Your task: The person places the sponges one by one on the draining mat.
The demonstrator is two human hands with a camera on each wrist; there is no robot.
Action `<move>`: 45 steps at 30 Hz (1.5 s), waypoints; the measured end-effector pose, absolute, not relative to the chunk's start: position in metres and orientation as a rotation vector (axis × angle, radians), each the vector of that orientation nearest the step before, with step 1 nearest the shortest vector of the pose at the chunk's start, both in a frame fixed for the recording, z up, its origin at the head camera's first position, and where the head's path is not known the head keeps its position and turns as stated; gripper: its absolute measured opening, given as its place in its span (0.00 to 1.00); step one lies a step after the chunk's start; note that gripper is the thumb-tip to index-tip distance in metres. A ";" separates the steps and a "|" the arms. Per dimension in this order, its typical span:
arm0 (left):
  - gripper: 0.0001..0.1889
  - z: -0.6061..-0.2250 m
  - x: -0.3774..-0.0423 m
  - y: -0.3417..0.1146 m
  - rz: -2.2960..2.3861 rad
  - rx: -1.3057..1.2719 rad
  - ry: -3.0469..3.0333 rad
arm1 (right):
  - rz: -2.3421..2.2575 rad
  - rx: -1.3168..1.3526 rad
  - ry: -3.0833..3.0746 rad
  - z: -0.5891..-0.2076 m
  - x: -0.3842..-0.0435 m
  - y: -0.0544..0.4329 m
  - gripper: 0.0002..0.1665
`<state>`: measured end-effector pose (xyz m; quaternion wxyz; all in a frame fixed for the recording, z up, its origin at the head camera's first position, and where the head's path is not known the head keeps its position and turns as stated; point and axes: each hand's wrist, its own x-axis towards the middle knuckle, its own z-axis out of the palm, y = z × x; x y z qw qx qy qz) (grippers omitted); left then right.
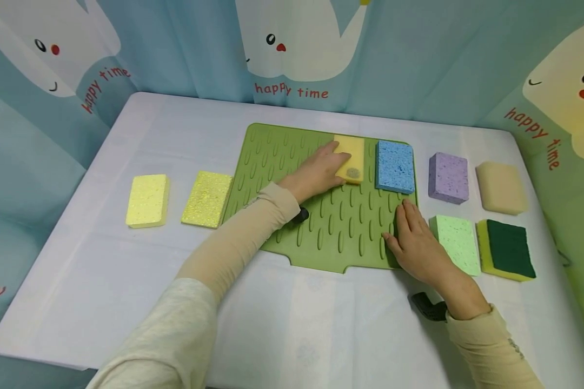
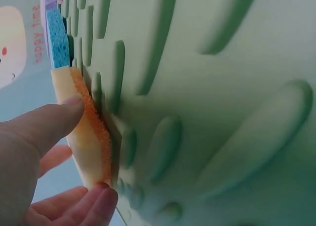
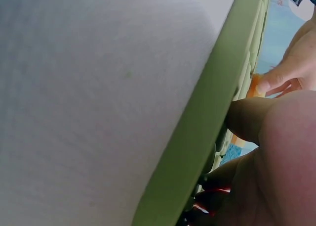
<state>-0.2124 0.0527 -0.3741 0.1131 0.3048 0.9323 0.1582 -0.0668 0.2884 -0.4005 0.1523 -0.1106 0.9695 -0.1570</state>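
My left hand [image 1: 317, 170] grips a pale yellow sponge with an orange underside [image 1: 352, 154] on the ribbed green mat [image 1: 282, 146]. In the left wrist view the thumb lies at one edge of this yellow-and-orange sponge [image 2: 81, 142], the fingers at another. A blue sponge [image 1: 394, 167] lies just to its right, on the mat's far right corner. My right hand [image 1: 420, 246] rests with fairly straight fingers on the mat's right edge. Part of that hand's fingers is hidden in the right wrist view.
Right of the mat lie a purple sponge [image 1: 449, 178], a beige sponge [image 1: 502, 188], a light green sponge [image 1: 456, 246] and a green-and-yellow scouring sponge [image 1: 508, 248]. To its left lie a yellow sponge [image 1: 147, 201] and a thin speckled yellow sponge [image 1: 206, 200]. Printed curtains surround the white table [image 1: 97, 292].
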 end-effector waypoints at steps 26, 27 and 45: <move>0.39 -0.352 -0.207 -0.019 0.525 0.719 2.801 | -0.446 -0.325 2.780 -0.399 -0.067 0.286 0.45; 0.39 -0.351 -0.205 -0.023 0.532 0.710 2.802 | -0.443 -0.326 2.781 -0.398 -0.066 0.286 0.45; 0.39 -0.350 -0.161 -0.111 0.543 0.492 2.902 | -0.432 -0.320 2.790 -0.401 -0.068 0.288 0.46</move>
